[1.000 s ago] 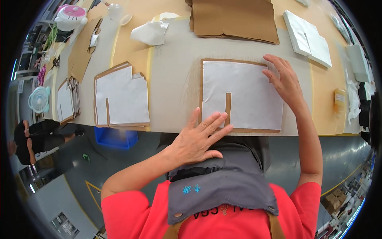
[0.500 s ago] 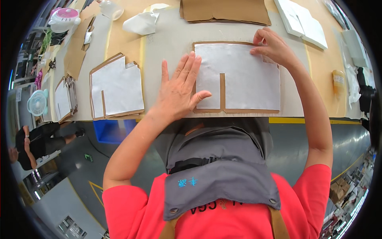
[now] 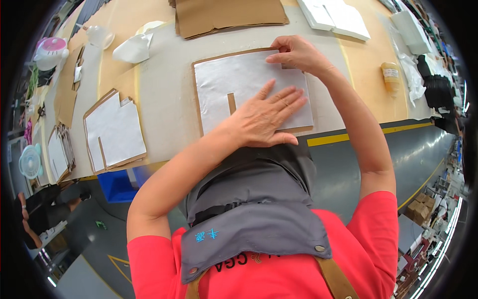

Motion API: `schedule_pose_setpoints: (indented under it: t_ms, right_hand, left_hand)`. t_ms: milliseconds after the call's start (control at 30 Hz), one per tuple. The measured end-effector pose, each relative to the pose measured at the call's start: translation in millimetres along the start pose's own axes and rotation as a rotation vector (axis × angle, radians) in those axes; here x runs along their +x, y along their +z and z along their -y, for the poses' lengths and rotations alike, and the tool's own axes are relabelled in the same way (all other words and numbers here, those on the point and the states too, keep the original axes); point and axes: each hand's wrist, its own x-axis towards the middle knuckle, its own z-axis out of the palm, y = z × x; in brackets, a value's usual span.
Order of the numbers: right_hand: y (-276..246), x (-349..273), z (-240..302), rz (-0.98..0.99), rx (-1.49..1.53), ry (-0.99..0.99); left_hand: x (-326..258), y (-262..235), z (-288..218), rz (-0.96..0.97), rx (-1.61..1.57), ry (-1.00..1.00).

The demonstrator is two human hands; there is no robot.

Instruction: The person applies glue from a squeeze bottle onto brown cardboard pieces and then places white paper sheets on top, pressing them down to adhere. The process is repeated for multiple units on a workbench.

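A white sheet [image 3: 219, 77] with a narrow slot lies on a slightly larger brown cardboard piece [image 3: 197, 94], whose rim shows around it. My left hand [image 3: 266, 117] rests flat across the sheet's near right part, fingers stretched apart and empty. It covers some of the near edge. At the far right corner, beside a brown notch, my right hand [image 3: 301, 56] has its thumb and forefinger closed together over the far edge. Whatever is between those fingertips is hidden.
To the left lies a notched white-faced cardboard stack [image 3: 117, 132], with another stack [image 3: 60, 152] beyond. Brown cardboard sheets [image 3: 231, 17] and white panels [image 3: 333, 20] lie at the back. A yellow-orange bottle [image 3: 391, 77] is at the right; a blue bin [image 3: 117, 187] sits below the table edge.
My left hand has slid from the sheet's left edge rightward onto its near right part. My right hand stays at the far right corner. The whole view has shifted and tilted.
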Motion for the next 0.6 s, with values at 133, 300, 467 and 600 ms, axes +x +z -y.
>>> schedule_pose_setpoints:
  t_ms: [133,300,467,600]
  right_hand:
    - [2,-5,3,0.004,0.021,0.041]
    - [0,-14,9,0.029,-0.1,-0.017]
    - [6,-33,18,-0.127,-0.147,-0.049]
    - [4,-42,32,-0.211,-0.236,-0.144]
  left_hand:
    - [1,19,-30,0.038,-0.128,0.219]
    - [-28,35,-70,-0.014,-0.115,0.323]
    - [-76,-34,-27,-0.086,0.028,-0.181]
    - [-122,-38,-21,0.053,0.039,-0.235]
